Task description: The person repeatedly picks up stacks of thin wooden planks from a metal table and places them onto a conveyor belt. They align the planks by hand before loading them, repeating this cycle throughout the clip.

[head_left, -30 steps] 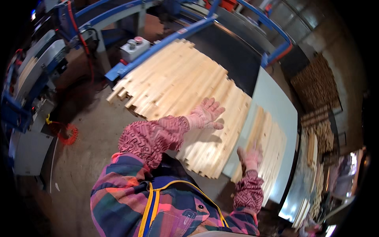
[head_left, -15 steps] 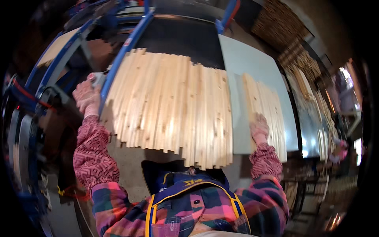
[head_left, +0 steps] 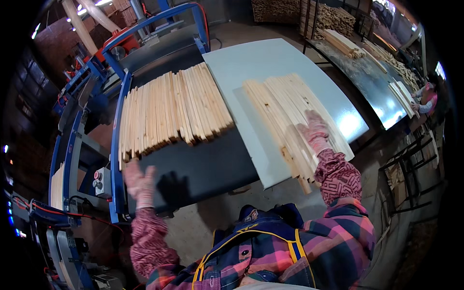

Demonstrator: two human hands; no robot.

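Many narrow wooden strips (head_left: 169,108) lie side by side on a black conveyor belt (head_left: 208,164), their near ends uneven. My left hand (head_left: 139,181), in a pale pinkish glove, is open with fingers apart over the belt's near left corner, close to the blue side rail (head_left: 117,140). A second bundle of strips (head_left: 290,116) rests on a pale grey-green tabletop (head_left: 227,63) to the right. On top of that bundle lies my right hand (head_left: 315,129), also gloved, fingers spread and flat on the wood.
A control box (head_left: 101,182) with a red button stands left of the rail. A blue machine frame (head_left: 159,14) arches over the belt's far end. At the right, another person (head_left: 427,99) handles strips at a metal-topped table (head_left: 372,82). Stacked wood (head_left: 333,21) stands behind.
The strips on the belt have shifted away from me, baring its near part. My left hand has left the control box area for the near belt corner. The view has swung.
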